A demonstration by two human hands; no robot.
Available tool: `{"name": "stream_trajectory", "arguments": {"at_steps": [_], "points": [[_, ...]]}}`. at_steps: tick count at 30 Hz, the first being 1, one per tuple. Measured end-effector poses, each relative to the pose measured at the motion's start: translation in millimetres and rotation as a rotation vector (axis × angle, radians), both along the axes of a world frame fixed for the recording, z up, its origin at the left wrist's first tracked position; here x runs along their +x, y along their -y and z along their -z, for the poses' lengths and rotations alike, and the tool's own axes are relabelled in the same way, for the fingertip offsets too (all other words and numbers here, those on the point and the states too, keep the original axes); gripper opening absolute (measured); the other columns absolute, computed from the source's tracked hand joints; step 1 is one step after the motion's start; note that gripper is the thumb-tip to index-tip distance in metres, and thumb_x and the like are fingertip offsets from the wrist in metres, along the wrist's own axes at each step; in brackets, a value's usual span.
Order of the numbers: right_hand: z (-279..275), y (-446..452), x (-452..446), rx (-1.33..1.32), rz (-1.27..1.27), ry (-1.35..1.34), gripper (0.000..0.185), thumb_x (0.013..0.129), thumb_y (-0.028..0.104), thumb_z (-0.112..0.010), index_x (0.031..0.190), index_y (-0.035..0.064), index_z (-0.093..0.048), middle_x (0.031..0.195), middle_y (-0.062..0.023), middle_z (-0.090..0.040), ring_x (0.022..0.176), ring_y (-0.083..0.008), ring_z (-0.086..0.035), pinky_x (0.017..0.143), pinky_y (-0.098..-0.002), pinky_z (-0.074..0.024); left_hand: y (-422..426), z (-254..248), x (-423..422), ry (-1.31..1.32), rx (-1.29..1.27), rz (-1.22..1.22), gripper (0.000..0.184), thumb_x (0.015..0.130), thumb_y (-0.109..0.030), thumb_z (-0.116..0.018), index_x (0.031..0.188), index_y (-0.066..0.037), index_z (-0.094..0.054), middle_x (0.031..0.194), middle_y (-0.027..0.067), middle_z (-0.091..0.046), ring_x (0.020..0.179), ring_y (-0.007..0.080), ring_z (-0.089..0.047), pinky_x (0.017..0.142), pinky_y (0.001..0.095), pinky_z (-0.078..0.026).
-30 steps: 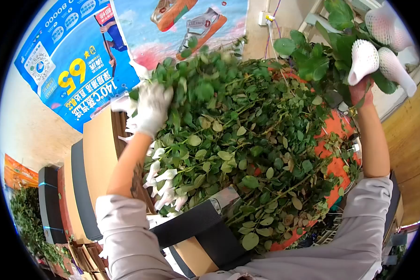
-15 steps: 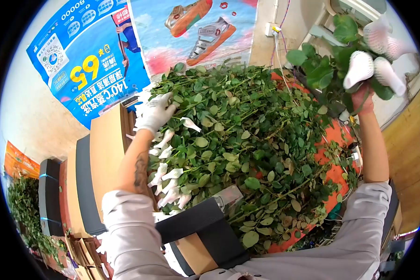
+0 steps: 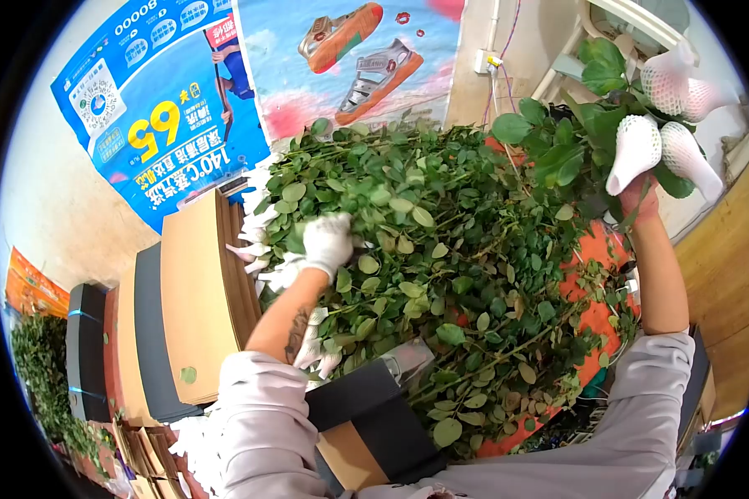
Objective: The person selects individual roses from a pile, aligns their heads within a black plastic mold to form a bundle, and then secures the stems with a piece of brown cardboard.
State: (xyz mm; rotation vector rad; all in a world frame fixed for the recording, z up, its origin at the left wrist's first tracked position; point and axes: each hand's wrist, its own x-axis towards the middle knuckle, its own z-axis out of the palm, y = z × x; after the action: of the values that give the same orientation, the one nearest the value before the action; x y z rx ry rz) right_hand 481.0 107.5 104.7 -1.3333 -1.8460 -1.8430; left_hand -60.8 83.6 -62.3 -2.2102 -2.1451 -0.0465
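Note:
My right hand (image 3: 639, 200), raised at the right, is closed round the stems of several roses (image 3: 637, 154) whose heads wear white foam net sleeves; their green leaves hang to the left. My left hand (image 3: 329, 241), in a white glove, is down among the leaves at the left side of a large heap of leafy rose stems (image 3: 441, 249). Its fingers look curled, but what they grip is hidden. More net-covered rose heads (image 3: 258, 224) stick out along the heap's left edge, below and beside the left wrist.
Tall cardboard sheets (image 3: 195, 299) and a dark board (image 3: 154, 333) stand left of the heap. A black box with a brown band (image 3: 354, 449) lies close to my body. An orange-red surface (image 3: 595, 249) shows under the heap. Posters (image 3: 349, 66) cover the wall behind.
My left hand has moved right and down from the heap's upper left edge into the leaves, and its fingers have curled. Leaves near it blur with motion. The right hand's roses shifted slightly.

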Motion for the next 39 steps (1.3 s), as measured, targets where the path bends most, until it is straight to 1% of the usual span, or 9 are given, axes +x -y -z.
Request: {"name": "stream_trajectory", "arguments": {"at_steps": [2, 6, 13, 17, 21, 23, 29, 33, 39], "points": [[-3.7, 1.8, 3.0, 0.007, 0.002, 0.003, 0.034, 0.091, 0.023, -0.046, 0.119, 0.0036, -0.049, 0.114, -0.0081, -0.054, 0.107, -0.0223, -0.049, 0.096, -0.0383, -0.0336, -17.7, -27.2, -24.9, -0.011, 0.124, 0.011, 0.052, 0.07, -0.054, -0.067, 0.098, -0.012, -0.055, 0.092, 0.0092, -0.063, 0.089, 0.0224, -0.061, 0.074, 0.0341, -0.048], [-10.7, 9.2, 10.3, 0.024, 0.016, -0.002, 0.034, 0.091, 0.023, -0.046, 0.119, 0.0036, -0.049, 0.114, -0.0083, -0.054, 0.107, -0.0226, -0.048, 0.096, -0.0392, -0.0335, -19.6, -118.2, -41.6, -0.141, 0.411, 0.021, 0.014, 0.073, -0.02, -0.065, 0.086, -0.016, -0.062, 0.081, 0.0069, -0.064, 0.082, 0.0227, -0.063, 0.07, 0.0357, -0.048], [-8.8, 24.4, 19.4, 0.026, 0.047, -0.003, 0.034, 0.091, 0.023, -0.045, 0.119, 0.0035, -0.049, 0.115, -0.0087, -0.054, 0.108, -0.0233, -0.048, 0.096, -0.0406, -0.0331, 34.9, 50.7, -41.2, -0.429, 0.271, 0.451, 0.051, 0.08, -0.009, -0.054, 0.129, -0.015, -0.044, 0.13, 0.0082, -0.047, 0.122, 0.0227, -0.043, 0.102, 0.038, -0.033], [-9.8, 25.1, 23.1, 0.025, 0.06, 0.009, 0.034, 0.091, 0.022, -0.045, 0.119, 0.0034, -0.049, 0.115, -0.0089, -0.053, 0.108, -0.0236, -0.048, 0.096, -0.0414, -0.0329, 57.4, 21.8, -37.1, -0.024, -0.114, 0.319, 0.063, 0.074, -0.009, -0.059, 0.134, -0.011, -0.041, 0.132, 0.0113, -0.046, 0.122, 0.0287, -0.043, 0.105, 0.0389, -0.032], [-10.0, 21.6, 27.3, 0.036, 0.082, 0.037, 0.033, 0.091, 0.022, -0.045, 0.119, 0.0034, -0.049, 0.115, -0.0092, -0.053, 0.108, -0.024, -0.048, 0.096, -0.0422, -0.0327, 36.7, -14.0, -59.9, 1.056, -0.305, 0.424, 0.044, 0.079, -0.018, -0.065, 0.12, -0.007, -0.055, 0.109, 0.009, -0.062, 0.1, 0.0191, -0.058, 0.092, 0.0317, -0.045], [-6.7, 20.0, 26.5, 0.032, 0.087, 0.04, 0.033, 0.091, 0.022, -0.045, 0.119, 0.0034, -0.049, 0.115, -0.0093, -0.053, 0.109, -0.0242, -0.047, 0.096, -0.0426, -0.0326, 27.8, -27.0, -76.1, 1.63, 0.048, 0.346, 0.035, 0.086, -0.024, -0.06, 0.115, -0.005, -0.057, 0.101, 0.006, -0.064, 0.089, 0.0167, -0.061, 0.084, 0.0289, -0.049], [6.1, 17.4, 21.3, 0.017, 0.106, 0.086, 0.033, 0.092, 0.022, -0.044, 0.119, 0.0033, -0.049, 0.116, -0.0096, -0.053, 0.109, -0.0247, -0.047, 0.096, -0.0439, -0.0324, 52.1, -4.5, -63.6, 0.202, -0.304, 0.038, 0.073, 0.074, -0.044, -0.065, 0.128, 0.002, -0.044, 0.11, 0.0242, -0.06, 0.099, 0.0325, -0.059, 0.092, 0.0377, -0.044], [9.4, 19.1, 22.4, 0.021, 0.125, 0.107, 0.033, 0.092, 0.021, -0.044, 0.119, 0.0032, -0.049, 0.116, -0.0098, -0.052, 0.109, -0.0251, -0.047, 0.096, -0.0447, -0.0322, 38.9, -37.1, -70.0, 0.538, -0.809, 0.104, 0.074, 0.072, -0.027, -0.068, 0.135, -0.002, -0.038, 0.11, 0.022, -0.061, 0.099, 0.0283, -0.061, 0.091, 0.0358, -0.045], [8.6, 14.1, 19.4, 0.021, 0.137, 0.142, 0.033, 0.092, 0.021, -0.044, 0.119, 0.0032, -0.049, 0.116, -0.0102, -0.052, 0.11, -0.0256, -0.047, 0.096, -0.0459, -0.0319, -16.7, -96.2, -143.2, 0.044, 0.285, -0.364, 0.055, 0.077, -0.027, -0.061, 0.127, -0.009, -0.047, 0.106, 0.0163, -0.061, 0.1, 0.03, -0.059, 0.086, 0.039, -0.046]]}}
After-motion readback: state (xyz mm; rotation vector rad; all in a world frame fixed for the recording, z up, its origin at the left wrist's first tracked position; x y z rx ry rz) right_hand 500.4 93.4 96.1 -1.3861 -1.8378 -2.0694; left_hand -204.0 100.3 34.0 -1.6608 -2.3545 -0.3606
